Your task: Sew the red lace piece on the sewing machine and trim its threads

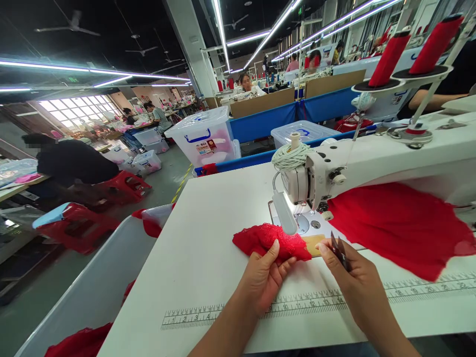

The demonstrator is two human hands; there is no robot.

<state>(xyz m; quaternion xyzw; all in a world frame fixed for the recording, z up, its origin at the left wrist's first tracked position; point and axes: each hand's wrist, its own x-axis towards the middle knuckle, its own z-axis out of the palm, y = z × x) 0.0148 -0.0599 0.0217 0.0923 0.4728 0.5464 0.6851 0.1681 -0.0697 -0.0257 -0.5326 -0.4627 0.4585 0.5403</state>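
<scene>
The white desk [208, 238] fills the lower middle of the view, with a printed ruler strip [230, 313] running along its near edge. At about two o'clock from the hands stands the white sewing machine [372, 158], its arm stretching off to the right and two red thread cones [412, 52] standing on top of it. Under that arm, at three o'clock, a broad spread of red fabric [401, 228] lies flat on the desk. At ten o'clock, beyond the desk's far corner, sits a clear storage bin [203, 134] with blue handles. Just in front of the needle area, at twelve o'clock from the left hand [262, 280], lies the small bunched piece of red lace [269, 240]; the left hand pinches its near edge, thumb on top and fingers curled beneath. The right hand [353, 277] sits just to the right of the lace, at its tip, loosely closed around a slim dark tool [340, 253], probably thread snips, though the blades are too small to make out clearly.
</scene>
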